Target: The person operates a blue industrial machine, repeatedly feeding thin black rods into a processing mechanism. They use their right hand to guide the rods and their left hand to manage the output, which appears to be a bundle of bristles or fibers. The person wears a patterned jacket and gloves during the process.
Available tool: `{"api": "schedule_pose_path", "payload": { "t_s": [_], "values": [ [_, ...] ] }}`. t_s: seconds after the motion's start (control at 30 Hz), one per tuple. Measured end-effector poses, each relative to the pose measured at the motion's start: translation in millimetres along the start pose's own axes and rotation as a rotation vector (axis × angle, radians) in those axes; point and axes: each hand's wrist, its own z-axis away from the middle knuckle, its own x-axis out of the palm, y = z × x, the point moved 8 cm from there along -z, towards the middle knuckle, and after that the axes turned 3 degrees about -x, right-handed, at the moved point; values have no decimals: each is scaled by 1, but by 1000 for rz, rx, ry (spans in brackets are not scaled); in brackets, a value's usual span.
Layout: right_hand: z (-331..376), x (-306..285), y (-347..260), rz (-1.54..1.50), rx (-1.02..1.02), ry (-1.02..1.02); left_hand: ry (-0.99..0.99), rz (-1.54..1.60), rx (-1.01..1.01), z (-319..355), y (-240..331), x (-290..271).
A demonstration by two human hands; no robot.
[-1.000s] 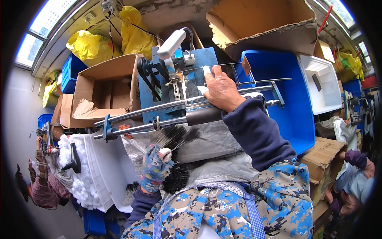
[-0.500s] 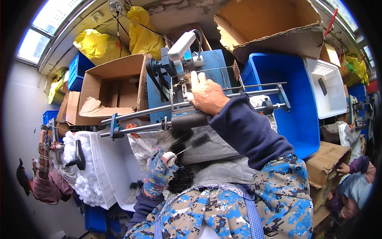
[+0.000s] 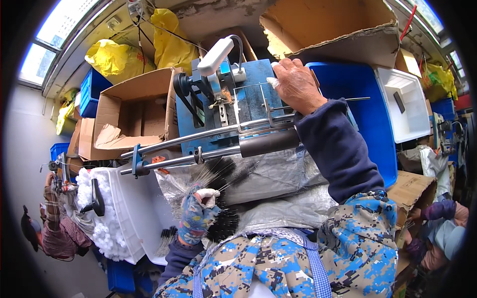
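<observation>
My left hand, in a patterned covering with white-wrapped fingertips, is closed around the thin metal stems of several wire brushes. Black bristles show beside and below it, above my lap. My right hand is over the right side of a blue-plated bench machine, its thumb wrapped in white. Its fingers are bent together beside a thin wire frame; what they hold, if anything, is hidden. Below that hand, a dark cylindrical sleeve sits on a metal rail.
A blue bin and a white tray stand right. An open carton is left of the machine; a larger carton is behind. White fluffy pieces fill a white bin. Other people work at both sides.
My right hand has moved right, away from the machine's middle. The wire frame and dark sleeve have slid right along the rails. My left hand keeps its hold on the brushes.
</observation>
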Motion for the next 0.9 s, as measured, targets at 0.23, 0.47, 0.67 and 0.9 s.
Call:
{"api": "schedule_pose_path", "payload": {
  "t_s": [0.23, 0.47, 0.67, 0.9],
  "values": [
    [13, 23, 5, 131, -55, -237, -65, -51, 6, -12, 13, 4],
    [96, -72, -48, -300, -165, -93, 22, 250, -154, 3, -3, -3],
    [135, -44, -104, -815, -189, -385, -11, 331, -98, -4, 10, 10],
    [84, -35, -155, -2002, 66, -210, -13, 297, -211, 5, 2, 16]
  ]
}}
